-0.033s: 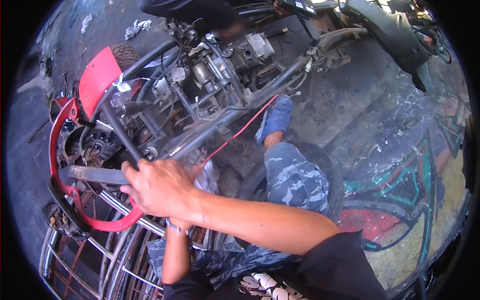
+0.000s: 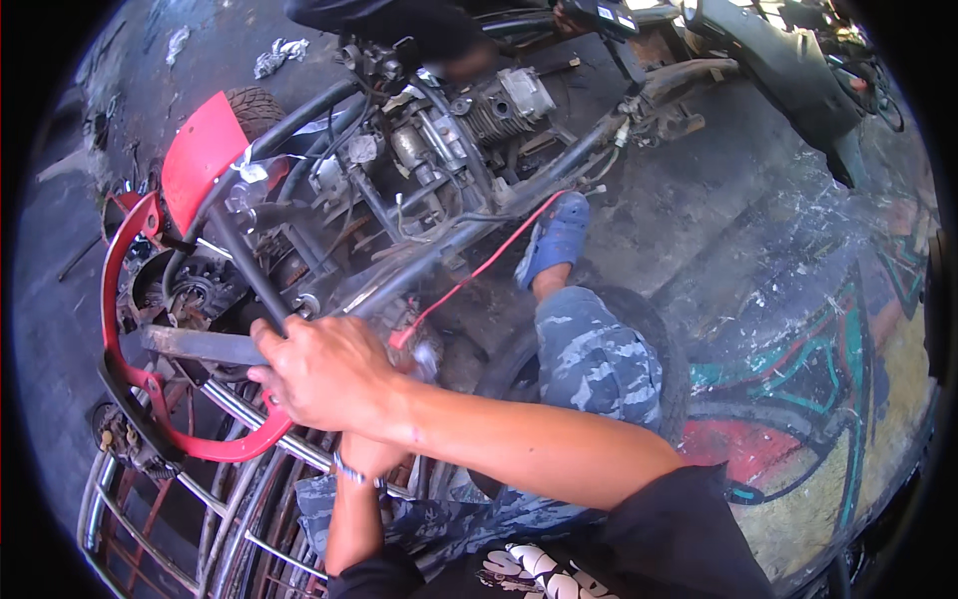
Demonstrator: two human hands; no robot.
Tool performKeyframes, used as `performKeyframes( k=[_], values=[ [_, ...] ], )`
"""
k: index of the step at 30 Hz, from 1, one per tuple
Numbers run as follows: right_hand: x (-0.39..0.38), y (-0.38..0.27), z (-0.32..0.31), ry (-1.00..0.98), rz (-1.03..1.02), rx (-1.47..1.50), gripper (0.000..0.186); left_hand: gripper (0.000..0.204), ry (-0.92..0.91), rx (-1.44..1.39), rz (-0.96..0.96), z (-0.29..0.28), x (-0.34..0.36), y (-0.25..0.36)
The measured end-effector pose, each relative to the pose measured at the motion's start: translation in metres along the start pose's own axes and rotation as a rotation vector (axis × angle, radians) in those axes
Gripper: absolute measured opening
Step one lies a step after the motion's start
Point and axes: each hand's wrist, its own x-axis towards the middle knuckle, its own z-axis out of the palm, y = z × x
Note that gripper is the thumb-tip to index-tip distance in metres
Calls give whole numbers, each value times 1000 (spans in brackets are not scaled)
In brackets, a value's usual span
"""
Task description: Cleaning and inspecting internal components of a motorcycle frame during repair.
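Observation:
My right hand [image 2: 334,369] reaches across from the right, its fingers closed around the near end of a flat grey metal bar [image 2: 205,345]. The bar's far end lies over a red curved metal piece [image 2: 118,255]. Beneath the right wrist is my left hand [image 2: 367,454], with a bracelet on its wrist; its fingers are hidden. Just beyond the right hand, a blurred whitish thing [image 2: 426,359] and a small red piece [image 2: 402,336] show. From there a red wire [image 2: 489,262] runs along the dark tubular frame [image 2: 409,268].
An engine [image 2: 504,108] sits within the frame. A red panel [image 2: 203,155] stands at the left, above a gear-like part [image 2: 200,295]. Curved chrome bars [image 2: 235,499] lie at lower left. A tyre [image 2: 509,364] is by my leg. Another person's dark sleeve [image 2: 399,25] appears at the top.
The view has shifted slightly, moving the scene a little to the right. Beyond my right hand, the whitish thing shows less and the small red piece shows more clearly. The right hand's grip looks unchanged.

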Motion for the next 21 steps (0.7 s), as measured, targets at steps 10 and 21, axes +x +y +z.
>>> performKeyframes(
  k=[10, 21],
  values=[
    [1, 1, 20, -26, 39, -126, 40, 40, 63, 56, -152, -49, -50, 4],
    [11, -4, 27, -35, 64, -127, 35, 51, 374, -102, -212, -89, -75, -28]
  ],
)
